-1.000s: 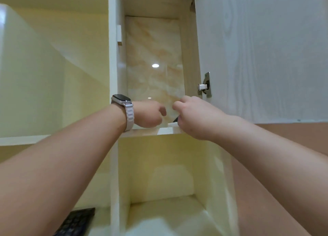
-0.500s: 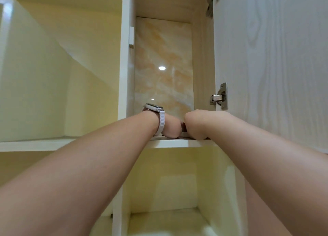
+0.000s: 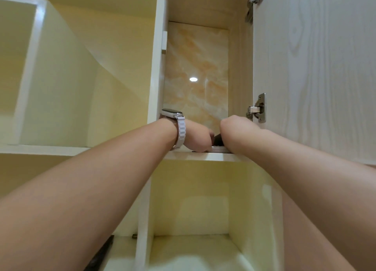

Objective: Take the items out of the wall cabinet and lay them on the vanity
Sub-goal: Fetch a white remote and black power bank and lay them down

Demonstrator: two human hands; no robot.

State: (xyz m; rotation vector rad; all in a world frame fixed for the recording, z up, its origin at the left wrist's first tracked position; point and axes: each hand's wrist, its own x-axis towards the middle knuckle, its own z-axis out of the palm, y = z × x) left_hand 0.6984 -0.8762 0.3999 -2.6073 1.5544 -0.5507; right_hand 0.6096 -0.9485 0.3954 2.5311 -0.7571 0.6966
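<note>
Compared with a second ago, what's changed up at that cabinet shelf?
The left hand and the right hand have pushed from the front edge of the shelf further in. A dark item between them shows more plainly; whether fingers grip it is hidden. The cabinet door stays open, the watch on the left wrist.

The tile is orange-marbled, the cabinet door pale woodgrain.

Both hands now reach farther in over the cabinet shelf than a second ago, when they were at its front edge. The left hand and right hand sit slightly wider apart than half a second ago, exposing more of a dark object between them, just above the shelf.
</note>
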